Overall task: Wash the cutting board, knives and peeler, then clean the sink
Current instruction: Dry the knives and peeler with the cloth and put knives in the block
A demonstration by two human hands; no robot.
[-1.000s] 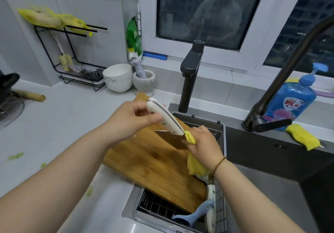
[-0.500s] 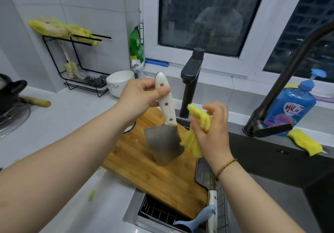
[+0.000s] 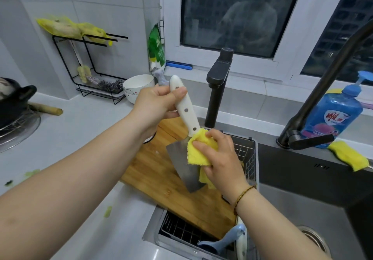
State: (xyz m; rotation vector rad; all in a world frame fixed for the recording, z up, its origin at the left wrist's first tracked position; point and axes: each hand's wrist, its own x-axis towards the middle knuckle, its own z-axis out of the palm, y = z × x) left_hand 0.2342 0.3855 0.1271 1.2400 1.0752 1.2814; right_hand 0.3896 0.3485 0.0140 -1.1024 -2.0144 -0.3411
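Two hands work at frame centre. Your left hand (image 3: 159,102) grips the knife (image 3: 182,169) by its white handle, blade pointing down over the board (image 3: 153,171). Your right hand (image 3: 222,159) pinches a yellow cloth (image 3: 198,153) against the blade's top, just below the handle. The board lies across the wire basket (image 3: 250,159). A blue peeler (image 3: 228,239) sits in the basket, bottom centre.

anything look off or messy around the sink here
Green scraps lie scattered on the white counter at left. The cutting board sits askew, half on the counter, half over the wire basket. Nothing looks damaged.
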